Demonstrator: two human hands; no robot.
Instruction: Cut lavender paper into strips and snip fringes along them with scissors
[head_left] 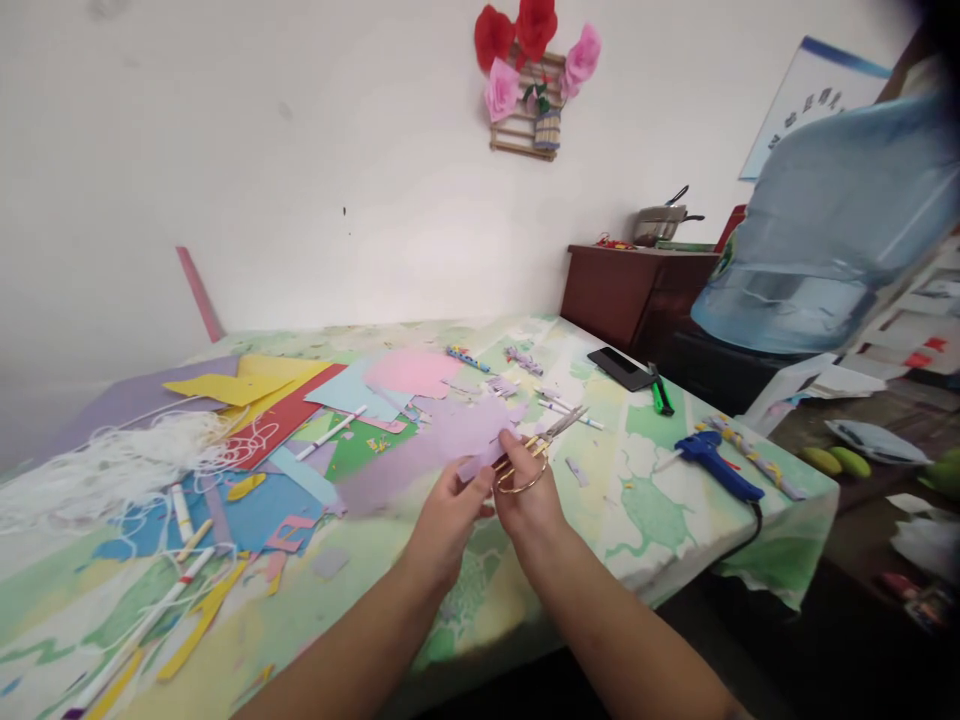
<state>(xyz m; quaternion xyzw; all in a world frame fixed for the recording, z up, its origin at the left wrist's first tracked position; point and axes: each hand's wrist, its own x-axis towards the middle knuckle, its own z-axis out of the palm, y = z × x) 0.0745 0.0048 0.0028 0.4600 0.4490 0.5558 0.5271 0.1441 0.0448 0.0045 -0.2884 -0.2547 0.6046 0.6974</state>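
Near the middle of the table, my left hand (450,510) pinches the near edge of a purple sheet (427,455), which spreads away to the left and is blurred. My right hand (529,495) is closed round gold-handled scissors (551,432), their slim blades pointing up and to the right, away from the sheet. The two hands almost meet, and the right fingertips sit close to the sheet's edge. Beyond the sheet lie a pink round sheet (415,371) and a light blue sheet (360,385).
White string (150,455) lies tangled at left among coloured sheets and markers. At right are a blue glue gun (716,465) with its cord, a green utility knife (661,393) and a black phone (620,368). A large water bottle (817,230) stands beyond the table's right edge.
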